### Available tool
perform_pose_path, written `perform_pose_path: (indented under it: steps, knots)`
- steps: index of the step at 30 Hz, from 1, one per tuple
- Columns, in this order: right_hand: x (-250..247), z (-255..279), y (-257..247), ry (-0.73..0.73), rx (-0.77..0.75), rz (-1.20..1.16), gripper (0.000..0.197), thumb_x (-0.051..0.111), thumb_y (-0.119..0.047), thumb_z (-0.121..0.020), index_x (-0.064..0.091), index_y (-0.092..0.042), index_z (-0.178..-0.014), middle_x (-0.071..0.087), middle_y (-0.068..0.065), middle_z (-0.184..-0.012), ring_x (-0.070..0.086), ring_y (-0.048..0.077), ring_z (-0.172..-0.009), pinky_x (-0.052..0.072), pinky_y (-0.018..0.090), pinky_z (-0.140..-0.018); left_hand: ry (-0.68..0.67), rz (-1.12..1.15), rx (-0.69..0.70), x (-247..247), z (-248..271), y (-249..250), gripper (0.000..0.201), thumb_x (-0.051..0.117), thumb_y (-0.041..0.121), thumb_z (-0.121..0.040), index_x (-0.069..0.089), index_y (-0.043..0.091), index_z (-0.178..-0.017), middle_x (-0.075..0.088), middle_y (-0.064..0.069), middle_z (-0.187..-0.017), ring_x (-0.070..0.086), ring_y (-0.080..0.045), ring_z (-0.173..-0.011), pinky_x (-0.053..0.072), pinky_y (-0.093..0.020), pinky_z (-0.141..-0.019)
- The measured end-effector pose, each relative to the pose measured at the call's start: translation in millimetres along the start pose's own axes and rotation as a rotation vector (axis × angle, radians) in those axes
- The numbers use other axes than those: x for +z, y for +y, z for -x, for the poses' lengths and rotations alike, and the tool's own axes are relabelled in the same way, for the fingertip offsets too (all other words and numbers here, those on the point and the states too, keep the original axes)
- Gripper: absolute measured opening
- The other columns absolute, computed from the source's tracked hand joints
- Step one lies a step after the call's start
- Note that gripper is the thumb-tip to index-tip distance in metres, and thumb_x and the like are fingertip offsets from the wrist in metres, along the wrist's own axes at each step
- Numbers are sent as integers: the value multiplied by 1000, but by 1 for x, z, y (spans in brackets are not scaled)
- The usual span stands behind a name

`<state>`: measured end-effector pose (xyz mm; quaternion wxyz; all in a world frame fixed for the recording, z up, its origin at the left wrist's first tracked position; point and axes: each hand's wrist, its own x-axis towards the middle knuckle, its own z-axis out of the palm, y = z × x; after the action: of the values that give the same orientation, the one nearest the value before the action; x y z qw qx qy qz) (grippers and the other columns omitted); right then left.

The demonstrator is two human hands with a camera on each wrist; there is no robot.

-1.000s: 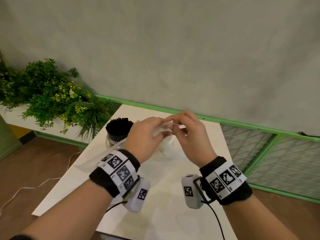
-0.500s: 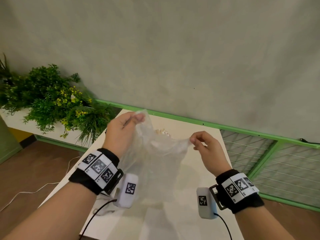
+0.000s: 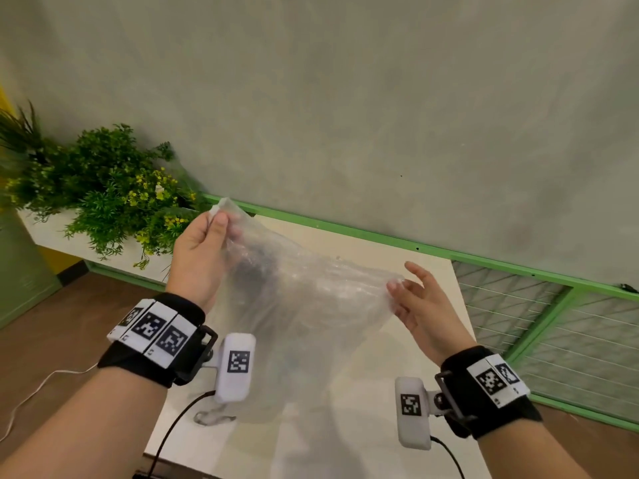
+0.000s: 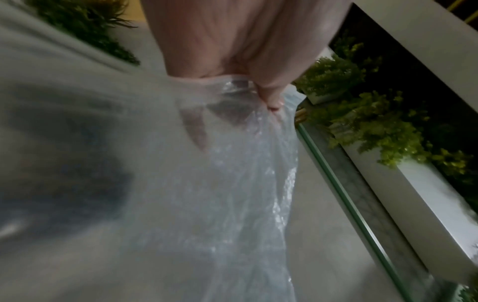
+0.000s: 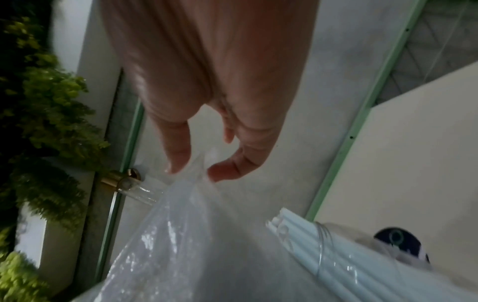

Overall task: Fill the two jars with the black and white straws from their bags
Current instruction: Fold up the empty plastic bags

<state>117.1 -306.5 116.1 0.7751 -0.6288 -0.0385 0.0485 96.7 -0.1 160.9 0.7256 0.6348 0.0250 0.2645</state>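
Observation:
I hold a clear plastic bag (image 3: pixel 304 305) spread above the white table (image 3: pixel 363 426); it hangs limp and I see no straws in it. My left hand (image 3: pixel 221 219) pinches its upper left corner, thumb against fingers (image 4: pixel 271 102). My right hand (image 3: pixel 401 285) is at the bag's right corner with its fingers spread; in the right wrist view that corner pokes up between thumb and forefinger (image 5: pixel 199 169), which stand slightly apart. White straws (image 5: pixel 323 245) stand in a glass jar beside the bag. The black straws (image 3: pixel 252 267) show as a dark patch through the plastic.
Another crumpled bag (image 3: pixel 214 416) lies near the table's front left. Potted plants (image 3: pixel 114 191) stand on a ledge to the left. A green rail (image 3: pixel 345 233) runs along the wall behind the table, with a wire fence (image 3: pixel 553 323) on the right.
My hands moved apart and up from the jar, pulling the bag open and wide. The right hand's pinch on its corner has loosened and its fingers have spread.

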Motion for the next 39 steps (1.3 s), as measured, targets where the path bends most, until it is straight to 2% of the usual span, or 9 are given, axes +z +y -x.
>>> perform_pose_path:
  steps: [6, 9, 11, 14, 17, 23, 27, 33, 39]
  knots:
    - [10, -2, -6, 96, -209, -131, 70, 94, -48, -38, 68, -14, -93, 65, 2, -89, 63, 15, -88, 55, 24, -84, 87, -85, -51, -13, 3, -11, 26, 43, 27, -100, 63, 24, -84, 61, 3, -84, 59, -14, -80, 47, -36, -77]
    - [23, -1, -21, 56, -301, -84, 27, 84, -28, -62, 70, -18, -83, 70, -1, -86, 63, 14, -88, 52, 30, -85, 257, -544, 126, -12, 2, -5, 20, 45, 24, -97, 57, 22, -114, 54, -1, -115, 49, -26, -116, 38, -38, -96]
    - [40, -1, -31, 33, -384, 28, 12, 72, -6, -78, 68, -15, -85, 71, -3, -84, 64, 12, -84, 51, 25, -80, 127, -785, 358, 10, 13, 17, 37, 50, 31, -93, 46, 25, -130, 42, -1, -138, 32, -21, -132, 25, -39, -107]
    - [67, -2, -39, -26, -491, 130, 18, 66, 7, -83, 67, -11, -87, 70, -3, -82, 63, 12, -79, 51, 21, -74, -324, -1023, 519, 56, 27, 38, 58, 41, 66, -83, 41, 37, -133, 43, 12, -141, 32, -13, -134, 16, -51, -115]
    - [77, -2, -39, -20, -546, 129, 25, 67, 6, -83, 64, -14, -98, 66, 7, -95, 60, 16, -81, 51, 25, -76, -511, -834, 503, 78, 22, 41, 42, 51, 56, -81, 63, 29, -111, 67, 11, -109, 60, -14, -105, 39, -38, -98]
    - [18, -2, 11, -89, -346, 729, 49, 80, -37, -75, 56, -27, -117, 62, -10, -114, 59, 12, -106, 46, 29, -93, -381, -523, 441, 71, -2, 46, 10, 67, 25, -87, 65, 15, -84, 59, 6, -75, 51, -7, -69, 40, -20, -69]
    - [-15, 0, 44, -73, -309, 913, 27, 75, -23, -82, 58, -44, -80, 59, -10, -82, 52, 3, -78, 39, 23, -73, -361, -360, 273, 62, -12, 50, 14, 63, 45, -85, 69, 35, -92, 54, 3, -75, 45, -6, -69, 40, -23, -72]
    - [-40, 13, 58, 124, -406, 836, 21, 63, -8, -90, 61, -20, -74, 60, -13, -70, 54, 7, -63, 42, 18, -59, -239, -239, 153, 47, -12, 47, 19, 57, 31, -93, 64, 16, -83, 48, -5, -76, 42, -14, -72, 39, -30, -73]
    - [-45, 21, 52, 181, -446, 946, 43, 50, -53, -91, 55, -15, -72, 51, -6, -60, 39, 11, -50, 30, 21, -49, -160, -249, 170, 40, -18, 50, 11, 62, 35, -89, 64, 29, -80, 46, -7, -78, 41, -14, -73, 38, -27, -72]
